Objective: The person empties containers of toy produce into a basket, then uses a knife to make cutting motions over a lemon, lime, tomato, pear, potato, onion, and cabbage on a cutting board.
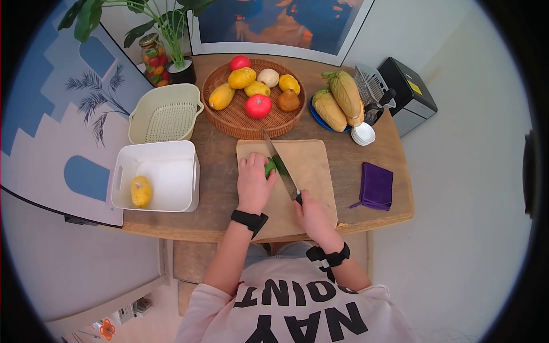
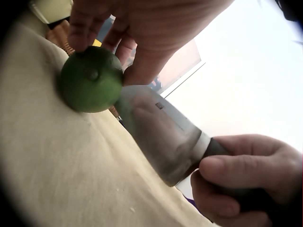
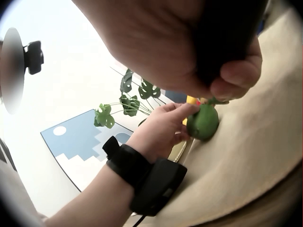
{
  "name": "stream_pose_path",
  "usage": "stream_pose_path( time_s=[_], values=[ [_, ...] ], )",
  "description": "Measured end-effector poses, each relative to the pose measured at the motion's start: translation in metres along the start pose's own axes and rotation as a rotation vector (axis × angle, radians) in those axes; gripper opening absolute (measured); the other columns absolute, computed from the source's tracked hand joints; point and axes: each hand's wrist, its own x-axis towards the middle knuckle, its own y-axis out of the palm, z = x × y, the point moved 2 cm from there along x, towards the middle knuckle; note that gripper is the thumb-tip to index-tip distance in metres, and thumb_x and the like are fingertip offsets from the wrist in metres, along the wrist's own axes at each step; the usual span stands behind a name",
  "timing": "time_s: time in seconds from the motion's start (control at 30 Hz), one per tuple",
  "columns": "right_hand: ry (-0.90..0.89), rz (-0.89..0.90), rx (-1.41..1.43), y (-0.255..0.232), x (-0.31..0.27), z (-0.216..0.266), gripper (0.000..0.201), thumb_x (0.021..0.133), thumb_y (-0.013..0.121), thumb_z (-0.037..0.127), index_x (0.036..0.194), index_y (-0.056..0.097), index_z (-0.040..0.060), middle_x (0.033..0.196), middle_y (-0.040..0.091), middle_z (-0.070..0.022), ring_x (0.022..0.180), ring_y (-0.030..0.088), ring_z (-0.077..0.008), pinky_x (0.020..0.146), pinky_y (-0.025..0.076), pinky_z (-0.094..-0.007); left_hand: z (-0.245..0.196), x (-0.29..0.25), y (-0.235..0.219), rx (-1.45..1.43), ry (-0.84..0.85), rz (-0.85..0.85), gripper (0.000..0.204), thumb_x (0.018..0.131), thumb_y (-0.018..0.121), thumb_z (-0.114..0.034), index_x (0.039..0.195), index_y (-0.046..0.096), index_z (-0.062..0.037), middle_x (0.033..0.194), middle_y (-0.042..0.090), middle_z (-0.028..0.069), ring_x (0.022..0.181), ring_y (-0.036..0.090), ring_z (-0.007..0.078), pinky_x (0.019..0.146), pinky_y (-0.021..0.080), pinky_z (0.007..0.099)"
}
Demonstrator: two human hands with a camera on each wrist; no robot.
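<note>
On the cloth-like tan mat [image 1: 311, 171], my left hand [image 1: 254, 183] pinches a smooth green fruit [image 2: 90, 85] between fingertips and thumb. The fruit is rounded with a small nub at one end, and tapers in the right wrist view. My right hand [image 1: 316, 216] grips the black handle of a broad-bladed kitchen knife [image 1: 283, 171]. Its blade slants away from me, just right of the fruit and close to the left thumb. In the left wrist view the blade [image 2: 158, 135] overlaps the fruit's right edge. The fingers partly hide the fruit in the head view.
Behind the mat, a round wicker tray [image 1: 214, 123] bears several yellow and red fruits. Left stand a white bin [image 1: 177, 200] with one yellow fruit and a pale green colander [image 1: 137, 123]. Right lie a purple cloth [image 1: 376, 186], white bowls [image 1: 363, 134] and leafy-husked produce [image 1: 345, 94].
</note>
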Motion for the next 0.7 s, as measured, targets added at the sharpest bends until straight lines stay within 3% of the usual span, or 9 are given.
stream_pose_path(
  time_s=[0.5, 0.7],
  values=[
    [0.018, -0.023, 0.194, -0.026, 0.002, 0.03, 0.023, 0.102, 0.058, 0.017, 0.112, 0.049, -0.0006, 0.079, 0.065, -0.0298, 0.077, 0.065, -0.0494, 0.064, 0.05, -0.0564, 0.002, -0.006, -0.009, -0.05, 0.034, -0.03, 0.03, 0.079, 0.077, -0.001, 0.102, 0.059, -0.004, 0.102, 0.06, 0.0128, 0.098, 0.056, 0.0369, 0.086, 0.048, 0.0448],
    [-0.012, 0.04, 0.08, -0.018, 0.006, 0.02, 0.022, 0.101, 0.059, 0.017, 0.11, 0.049, -0.0004, 0.078, 0.065, -0.0293, 0.076, 0.065, -0.0492, 0.064, 0.05, -0.0571, 0.006, -0.007, -0.007, -0.048, 0.007, -0.027, 0.032, 0.08, 0.079, -0.005, 0.104, 0.058, -0.0031, 0.105, 0.059, 0.0146, 0.101, 0.057, 0.0371, 0.087, 0.049, 0.0443]
  ],
)
